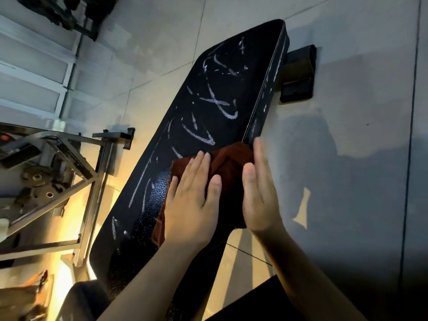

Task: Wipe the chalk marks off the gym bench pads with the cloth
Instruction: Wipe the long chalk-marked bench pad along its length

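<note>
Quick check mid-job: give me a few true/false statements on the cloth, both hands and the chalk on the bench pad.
1. The cloth is reddish-brown. True.
2. The left hand lies flat on the cloth with straight fingers. True.
3. The bench pad is free of chalk. False: white chalk marks streak the pad beyond the cloth.
4. The right hand grips a spray bottle. False: it is open, at the pad's right edge beside the cloth.
5. The cloth lies on the floor. False: it lies on the pad.
</note>
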`<state>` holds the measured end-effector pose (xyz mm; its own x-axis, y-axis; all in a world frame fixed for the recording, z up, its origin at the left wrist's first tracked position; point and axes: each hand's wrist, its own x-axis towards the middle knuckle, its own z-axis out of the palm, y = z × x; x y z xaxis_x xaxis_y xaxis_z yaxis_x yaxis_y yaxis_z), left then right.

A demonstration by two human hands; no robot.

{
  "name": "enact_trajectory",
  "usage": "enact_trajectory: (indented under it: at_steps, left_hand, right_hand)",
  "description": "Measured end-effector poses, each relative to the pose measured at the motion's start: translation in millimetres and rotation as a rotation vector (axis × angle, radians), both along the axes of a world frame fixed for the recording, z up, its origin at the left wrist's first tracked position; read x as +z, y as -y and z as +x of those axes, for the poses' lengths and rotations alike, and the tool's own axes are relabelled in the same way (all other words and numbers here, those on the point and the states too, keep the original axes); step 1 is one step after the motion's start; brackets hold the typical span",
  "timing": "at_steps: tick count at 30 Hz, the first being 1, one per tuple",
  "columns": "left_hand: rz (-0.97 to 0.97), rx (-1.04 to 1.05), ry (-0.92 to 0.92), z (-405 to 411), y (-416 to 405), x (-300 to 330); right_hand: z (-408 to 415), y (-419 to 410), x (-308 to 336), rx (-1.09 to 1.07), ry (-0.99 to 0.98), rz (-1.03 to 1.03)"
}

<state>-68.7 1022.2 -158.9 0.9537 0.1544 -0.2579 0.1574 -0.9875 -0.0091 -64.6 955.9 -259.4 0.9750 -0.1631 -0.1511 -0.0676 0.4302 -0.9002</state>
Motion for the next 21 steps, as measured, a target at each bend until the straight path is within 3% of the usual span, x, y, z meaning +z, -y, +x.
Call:
enact_trajectory:
  at_steps: [4, 9, 16, 21]
  left_hand:
    - [-0.006, 0.0, 0.006, 0.8, -1.7, 0.0]
    - [-0.015, -0.005, 0.019, 0.8, -1.6, -0.5]
    - [0.028, 0.017, 0.0, -0.2, 0.1, 2.0]
    - [0.034, 0.03, -0.039, -14.0, -3.7, 6.3]
  right_hand:
    - [-2.4, 10.2, -16.5, -0.172, -0.137, -0.114]
    - [-7.0, 15.9, -14.6, -0.045, -0.157, -0.226]
    - [-24.3, 1.2, 1.4, 0.078, -0.204, -0.196]
    - [-39.3, -4.1, 11.8, -0.031, -0.094, -0.157]
